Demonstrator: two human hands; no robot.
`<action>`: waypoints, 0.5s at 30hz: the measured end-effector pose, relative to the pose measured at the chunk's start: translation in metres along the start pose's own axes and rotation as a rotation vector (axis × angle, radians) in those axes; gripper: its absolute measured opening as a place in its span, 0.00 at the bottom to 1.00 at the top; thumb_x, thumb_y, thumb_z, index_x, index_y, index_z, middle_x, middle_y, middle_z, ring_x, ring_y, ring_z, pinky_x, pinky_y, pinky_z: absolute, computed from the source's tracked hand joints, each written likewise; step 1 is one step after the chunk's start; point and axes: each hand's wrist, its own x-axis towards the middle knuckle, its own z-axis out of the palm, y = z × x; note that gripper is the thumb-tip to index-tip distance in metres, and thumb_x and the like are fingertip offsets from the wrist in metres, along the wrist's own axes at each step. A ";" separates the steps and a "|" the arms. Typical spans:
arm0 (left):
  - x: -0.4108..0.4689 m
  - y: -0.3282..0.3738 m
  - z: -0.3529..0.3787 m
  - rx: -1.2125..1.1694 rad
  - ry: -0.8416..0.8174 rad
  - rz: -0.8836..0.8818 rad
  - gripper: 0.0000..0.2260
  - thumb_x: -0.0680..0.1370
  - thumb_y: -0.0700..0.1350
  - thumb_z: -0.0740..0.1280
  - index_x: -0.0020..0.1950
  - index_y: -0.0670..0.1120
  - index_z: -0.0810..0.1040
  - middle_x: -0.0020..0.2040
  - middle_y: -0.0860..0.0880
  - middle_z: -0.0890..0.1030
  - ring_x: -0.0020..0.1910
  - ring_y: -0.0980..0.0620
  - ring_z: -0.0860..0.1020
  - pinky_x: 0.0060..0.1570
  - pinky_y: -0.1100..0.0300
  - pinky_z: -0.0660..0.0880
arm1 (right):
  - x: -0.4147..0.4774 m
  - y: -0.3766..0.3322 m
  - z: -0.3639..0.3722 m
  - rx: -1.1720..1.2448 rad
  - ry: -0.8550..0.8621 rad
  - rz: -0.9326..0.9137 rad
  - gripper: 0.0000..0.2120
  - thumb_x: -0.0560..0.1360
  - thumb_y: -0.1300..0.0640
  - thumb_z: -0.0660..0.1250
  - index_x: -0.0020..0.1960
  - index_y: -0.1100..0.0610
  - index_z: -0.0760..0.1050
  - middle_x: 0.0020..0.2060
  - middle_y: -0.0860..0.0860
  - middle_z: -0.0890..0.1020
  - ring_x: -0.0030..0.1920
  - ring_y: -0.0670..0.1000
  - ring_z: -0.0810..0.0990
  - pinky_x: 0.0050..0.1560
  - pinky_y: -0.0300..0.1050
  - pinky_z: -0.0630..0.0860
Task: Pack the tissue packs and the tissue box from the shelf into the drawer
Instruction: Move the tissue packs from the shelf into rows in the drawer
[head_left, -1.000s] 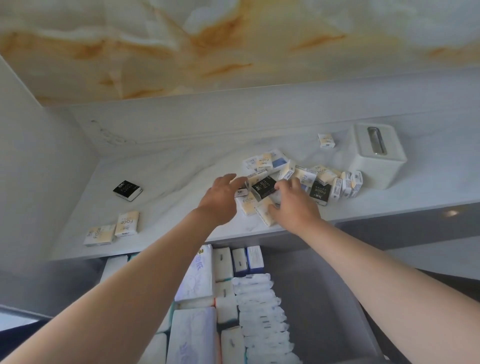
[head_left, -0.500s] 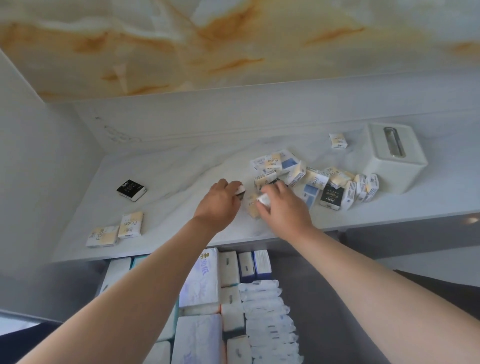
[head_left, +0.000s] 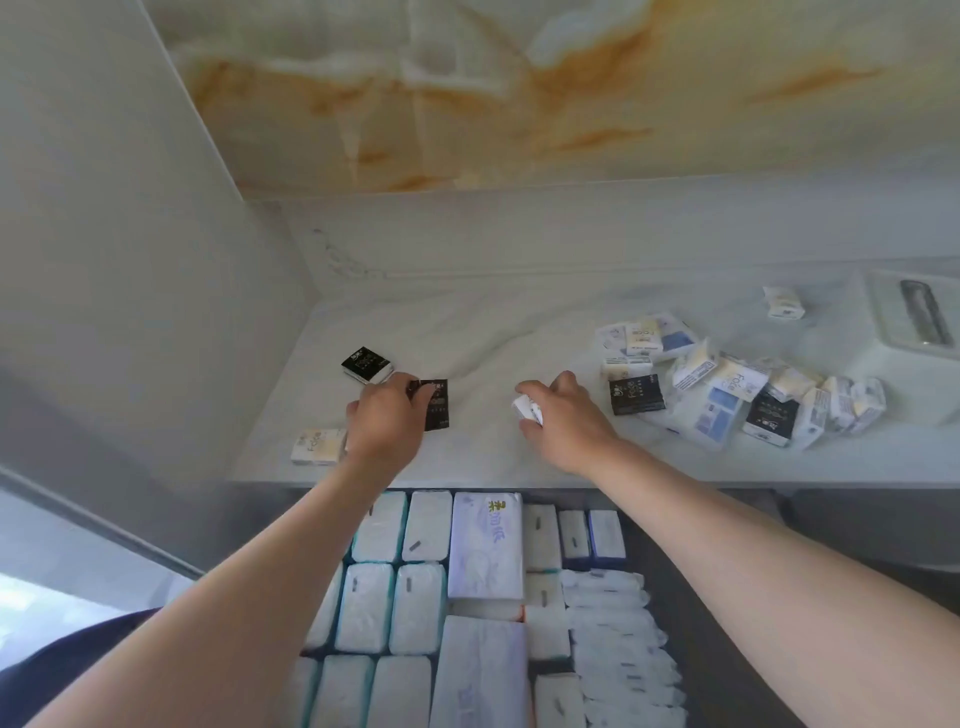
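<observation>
On the marble shelf (head_left: 493, 332), my left hand (head_left: 387, 426) grips a black tissue pack (head_left: 435, 404) near the left end, just in front of another black pack (head_left: 366, 365). A cream pack (head_left: 318, 446) lies left of that hand. My right hand (head_left: 563, 421) holds a small white pack (head_left: 527, 409) in its curled fingers at the shelf's middle. A heap of several small packs (head_left: 727, 389) lies to the right. The white tissue box (head_left: 914, 338) stands at the far right. Below, the open drawer (head_left: 727, 623) holds rows of tissue packs (head_left: 485, 551).
A lone small pack (head_left: 784, 302) lies behind the heap near the box. A side wall closes the shelf's left end and a marbled panel hangs overhead. The drawer's right part shows bare grey floor.
My left hand moved left along the shelf carrying a black pack toward the other black pack. My right hand drew back left from the heap with a white pack. The view shifted left.
</observation>
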 end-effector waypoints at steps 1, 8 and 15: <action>0.004 -0.014 -0.005 0.006 0.017 -0.074 0.16 0.82 0.55 0.56 0.61 0.48 0.76 0.56 0.43 0.80 0.58 0.41 0.72 0.56 0.49 0.66 | 0.002 -0.010 0.003 0.025 -0.001 -0.016 0.22 0.79 0.52 0.64 0.73 0.47 0.68 0.60 0.56 0.67 0.60 0.59 0.71 0.58 0.49 0.73; 0.013 -0.072 -0.030 0.058 -0.141 -0.433 0.12 0.83 0.47 0.56 0.63 0.46 0.72 0.65 0.43 0.69 0.64 0.40 0.65 0.60 0.45 0.66 | 0.032 -0.111 0.022 0.104 -0.101 -0.180 0.21 0.72 0.57 0.70 0.64 0.49 0.74 0.60 0.53 0.66 0.53 0.57 0.78 0.57 0.47 0.76; 0.026 -0.088 -0.020 -0.413 -0.232 -0.511 0.13 0.82 0.43 0.59 0.58 0.36 0.76 0.54 0.37 0.80 0.56 0.39 0.79 0.55 0.54 0.76 | 0.059 -0.165 0.054 -0.036 -0.259 -0.250 0.44 0.69 0.52 0.78 0.78 0.49 0.59 0.68 0.56 0.70 0.64 0.59 0.74 0.60 0.49 0.74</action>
